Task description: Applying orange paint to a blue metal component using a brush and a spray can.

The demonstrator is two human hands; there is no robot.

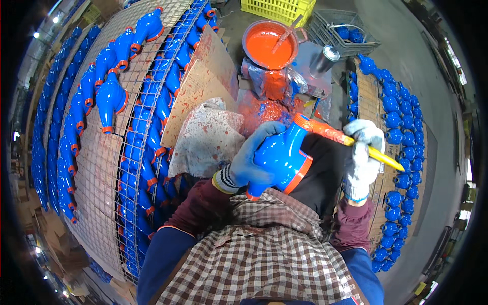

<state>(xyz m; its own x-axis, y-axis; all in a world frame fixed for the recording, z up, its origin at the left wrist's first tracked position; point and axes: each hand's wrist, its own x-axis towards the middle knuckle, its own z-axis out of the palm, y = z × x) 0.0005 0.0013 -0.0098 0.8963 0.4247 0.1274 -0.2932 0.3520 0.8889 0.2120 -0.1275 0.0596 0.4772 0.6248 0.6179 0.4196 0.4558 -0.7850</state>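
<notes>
My left hand (250, 161), in a blue-stained knit glove, is closed round a glossy blue valve body (279, 156) held above my lap. Its upper neck, side flange and lower end have orange-red rims. In my white-gloved right hand (366, 145) is a paintbrush (329, 133) with a yellow handle. Orange-red paint coats the brush's front part, and its tip meets the rim of the upper neck. Ahead of my hands stands a pot (246, 39) of orange-red paint (264, 43), with a paint-covered stick leaning in it.
Blue valve bodies (111, 96) with orange-red rims lie on cardboard and wire mesh (109, 203) at left. More blue parts (394, 120) line cardboard at right. A metal can (325, 60), grey crate (317, 28), yellow crate (284, 6) and spattered cloth (206, 137) stand or lie ahead.
</notes>
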